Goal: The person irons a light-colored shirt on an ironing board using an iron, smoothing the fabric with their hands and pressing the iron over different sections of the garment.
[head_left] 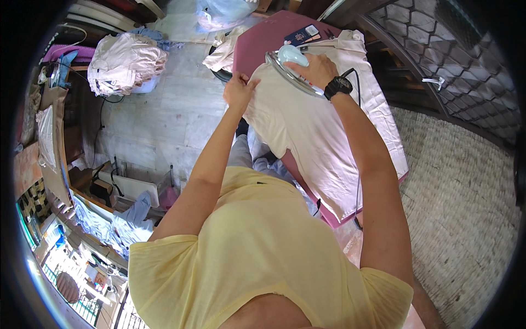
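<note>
One pale-blue clothes iron [292, 56] is gripped in the right hand [319, 70], whose fingers close around the handle; its metal soleplate lies over a cream garment [323, 131], though full contact is not discernible. Black cord [358, 82] descends to the right of this hand, and a black wristwatch [337, 86] encircles the wrist just below it. The left hand [239, 92], fingers partly curled, touches the garment's left edge; whether it pinches the fabric cannot be told. Beneath the garment, a maroon ironing board [260, 38] extends beyond both hands. Just beyond the right hand lies a dark printed tag [298, 36]; well left of the left hand sits a heap of cream clothes [126, 63].
</note>
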Demonstrator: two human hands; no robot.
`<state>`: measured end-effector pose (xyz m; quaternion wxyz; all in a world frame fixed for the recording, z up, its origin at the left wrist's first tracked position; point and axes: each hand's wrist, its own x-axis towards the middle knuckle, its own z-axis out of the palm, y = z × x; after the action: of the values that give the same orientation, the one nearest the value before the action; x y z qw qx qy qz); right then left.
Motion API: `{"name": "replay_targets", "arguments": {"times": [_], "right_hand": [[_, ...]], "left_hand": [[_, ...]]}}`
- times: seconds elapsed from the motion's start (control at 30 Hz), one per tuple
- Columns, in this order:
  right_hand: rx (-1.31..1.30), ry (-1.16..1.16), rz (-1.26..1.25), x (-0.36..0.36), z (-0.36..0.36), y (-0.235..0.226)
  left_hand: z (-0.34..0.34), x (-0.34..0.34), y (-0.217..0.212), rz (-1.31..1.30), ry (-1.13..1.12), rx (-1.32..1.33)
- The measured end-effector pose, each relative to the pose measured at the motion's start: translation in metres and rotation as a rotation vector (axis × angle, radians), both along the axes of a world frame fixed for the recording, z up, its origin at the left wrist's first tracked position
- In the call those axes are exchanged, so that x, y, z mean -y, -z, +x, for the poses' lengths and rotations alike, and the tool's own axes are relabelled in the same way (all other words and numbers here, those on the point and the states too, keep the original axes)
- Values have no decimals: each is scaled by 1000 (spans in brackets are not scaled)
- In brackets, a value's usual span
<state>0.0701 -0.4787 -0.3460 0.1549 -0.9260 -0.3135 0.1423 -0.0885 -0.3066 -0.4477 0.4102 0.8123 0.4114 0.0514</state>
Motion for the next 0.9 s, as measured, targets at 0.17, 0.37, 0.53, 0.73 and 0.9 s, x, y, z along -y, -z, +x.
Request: {"name": "replay_targets", "arguments": {"times": [0.17,0.37,0.53,0.73,0.9], "right_hand": [[-60,120,-13,-15,6,1],[-184,200,13,-9,3,-16],[-159,296,39,59,-10,-39],[-164,274,72,88,-12,-30],[-148,145,7,73,-6,-14]], "left_hand": [[5,7,16,166,66,140],[78,-10,28,167,213,118],[98,0,16,235,277,106],[103,3,14,-4,146,290],[101,-6,7,24,135,215]]}}
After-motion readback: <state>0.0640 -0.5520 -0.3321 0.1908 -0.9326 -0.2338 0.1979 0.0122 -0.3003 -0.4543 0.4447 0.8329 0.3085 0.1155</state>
